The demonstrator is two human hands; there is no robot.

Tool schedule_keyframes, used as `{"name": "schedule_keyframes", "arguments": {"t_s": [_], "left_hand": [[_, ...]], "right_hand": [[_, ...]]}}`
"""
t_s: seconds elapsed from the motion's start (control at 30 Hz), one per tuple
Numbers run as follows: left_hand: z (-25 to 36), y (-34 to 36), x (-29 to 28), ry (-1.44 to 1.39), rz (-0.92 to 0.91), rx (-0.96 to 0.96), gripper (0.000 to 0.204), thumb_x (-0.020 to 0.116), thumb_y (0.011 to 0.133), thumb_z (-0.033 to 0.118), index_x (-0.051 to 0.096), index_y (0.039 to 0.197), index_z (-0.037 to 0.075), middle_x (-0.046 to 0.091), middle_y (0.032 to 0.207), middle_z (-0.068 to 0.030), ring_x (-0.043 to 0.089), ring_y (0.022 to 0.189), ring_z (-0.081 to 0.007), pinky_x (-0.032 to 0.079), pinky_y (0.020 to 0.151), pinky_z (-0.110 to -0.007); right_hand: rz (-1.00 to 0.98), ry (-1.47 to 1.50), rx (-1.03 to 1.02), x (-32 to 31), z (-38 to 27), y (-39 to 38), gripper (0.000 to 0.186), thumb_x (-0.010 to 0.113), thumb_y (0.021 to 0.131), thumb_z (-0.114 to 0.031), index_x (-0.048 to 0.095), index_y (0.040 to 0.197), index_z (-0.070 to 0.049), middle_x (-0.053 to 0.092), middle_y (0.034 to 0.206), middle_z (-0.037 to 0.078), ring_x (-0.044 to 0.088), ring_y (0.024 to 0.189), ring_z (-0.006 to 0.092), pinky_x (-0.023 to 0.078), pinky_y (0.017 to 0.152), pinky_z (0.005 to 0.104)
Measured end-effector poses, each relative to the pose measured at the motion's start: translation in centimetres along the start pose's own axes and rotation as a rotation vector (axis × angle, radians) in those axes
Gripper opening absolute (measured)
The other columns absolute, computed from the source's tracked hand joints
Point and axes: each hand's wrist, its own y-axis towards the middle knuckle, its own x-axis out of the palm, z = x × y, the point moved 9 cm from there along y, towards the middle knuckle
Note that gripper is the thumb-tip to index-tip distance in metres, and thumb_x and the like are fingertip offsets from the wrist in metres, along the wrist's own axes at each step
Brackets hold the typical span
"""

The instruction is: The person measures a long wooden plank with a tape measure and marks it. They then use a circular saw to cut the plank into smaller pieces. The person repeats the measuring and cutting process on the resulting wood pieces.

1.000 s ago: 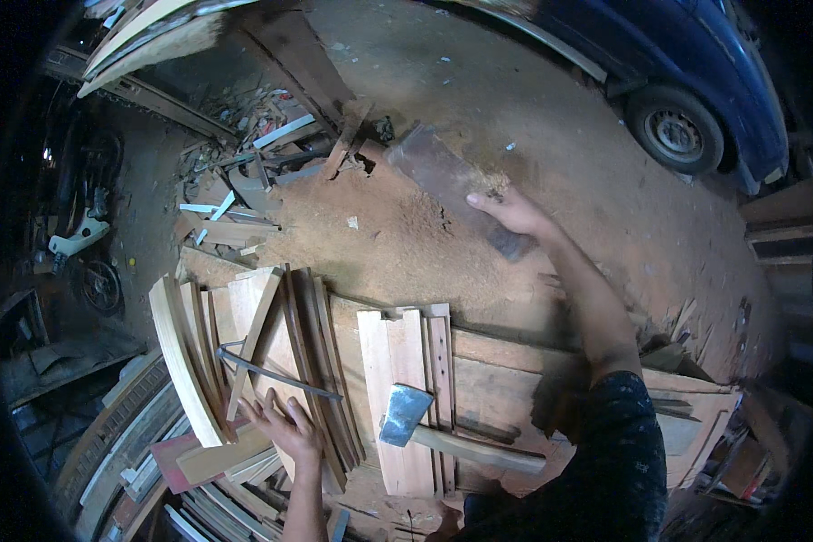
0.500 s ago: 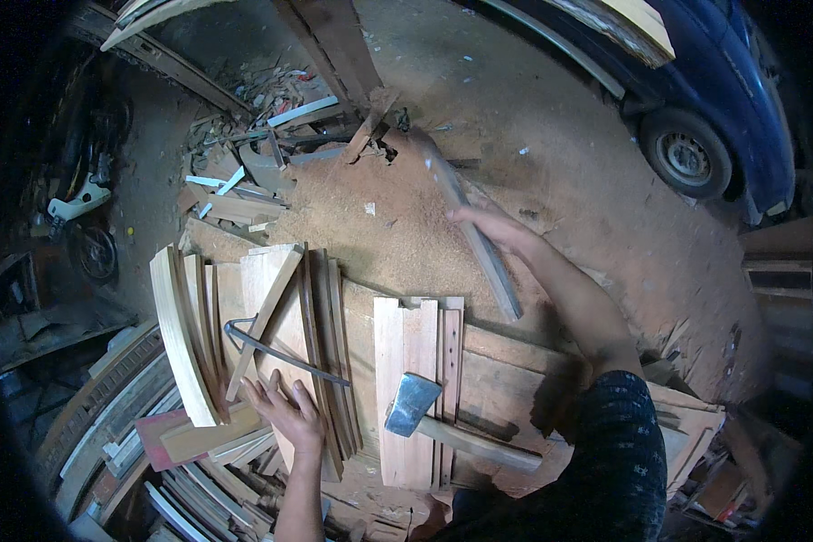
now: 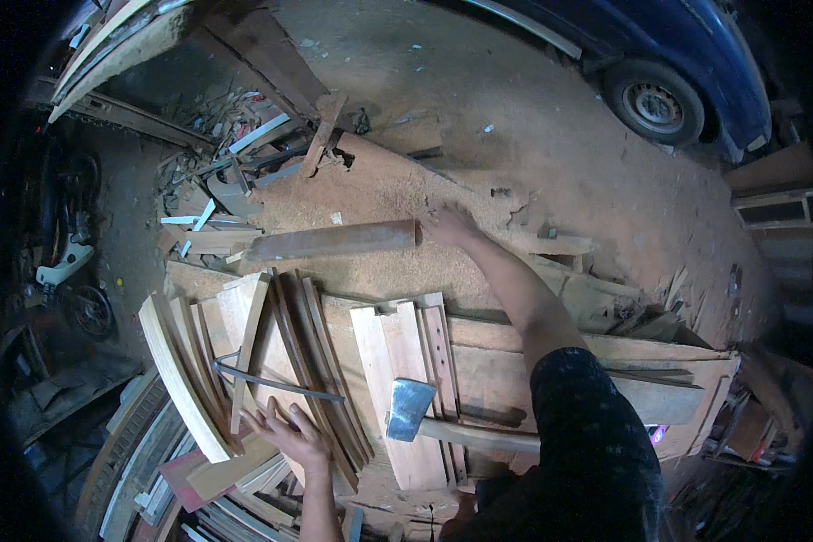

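Note:
My left hand (image 3: pixel 296 441) is open, fingers spread, over the pale boards beside a narrow wooden strip (image 3: pixel 249 357). A bent thin metal rod (image 3: pixel 280 383) lies across those boards just above it. My right hand (image 3: pixel 450 226) reaches out over the sawdust, its fingers blurred but seeming spread. Close to its fingertips is the end of a long brown board (image 3: pixel 334 242), which lies crosswise; whether they touch I cannot tell. A hatchet-like tool with a broad metal head (image 3: pixel 410 410) and wooden handle (image 3: pixel 483 435) rests on the pale planks (image 3: pixel 384 343) in front of me.
Curved wooden pieces (image 3: pixel 185 379) stand at the left of the bench (image 3: pixel 497 361). Offcuts (image 3: pixel 212 237) pile up beyond them. A blue car (image 3: pixel 732 72) is parked at the far right, and a motorbike (image 3: pixel 72 262) stands at the left. Curved timber (image 3: pixel 122 54) juts in at upper left.
My right hand has moved left, and the long board has swung from slanting upright to lying crosswise, left of that hand. My left hand stays over the boards. The whole view has shifted.

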Motion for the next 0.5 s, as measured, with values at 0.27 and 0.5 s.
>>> {"name": "schedule_keyframes", "arguments": {"t_s": [0.27, 0.5], "left_hand": [[-0.6, -0.2, 0.1, 0.052, -0.013, -0.002, 0.05, 0.053, 0.106, 0.029, 0.05, 0.138, -0.009, 0.011, 0.163, -0.0344, 0.025, 0.146, -0.0514, 0.026, 0.119, -0.058], [-0.8, -0.8, 0.1, 0.096, -0.018, -0.009, 0.055, 0.05, 0.107, 0.035, 0.052, 0.137, -0.01, 0.014, 0.163, -0.0344, 0.022, 0.15, -0.0474, 0.025, 0.12, -0.055]], "right_hand": [[-0.416, -0.185, -0.215, 4.0, 4.1, -4.9, 0.073, 0.067, 0.086, -0.044, 0.048, 0.151, -0.014, 0.036, 0.16, 0.024, 0.033, 0.148, 0.0439, 0.028, 0.124, 0.0463], [-0.104, -0.083, 0.258, 0.9, 14.2, -6.7, 0.088, 0.066, 0.084, -0.066, 0.048, 0.152, -0.012, 0.041, 0.156, 0.027, 0.038, 0.146, 0.0414, 0.03, 0.123, 0.0458]]}}
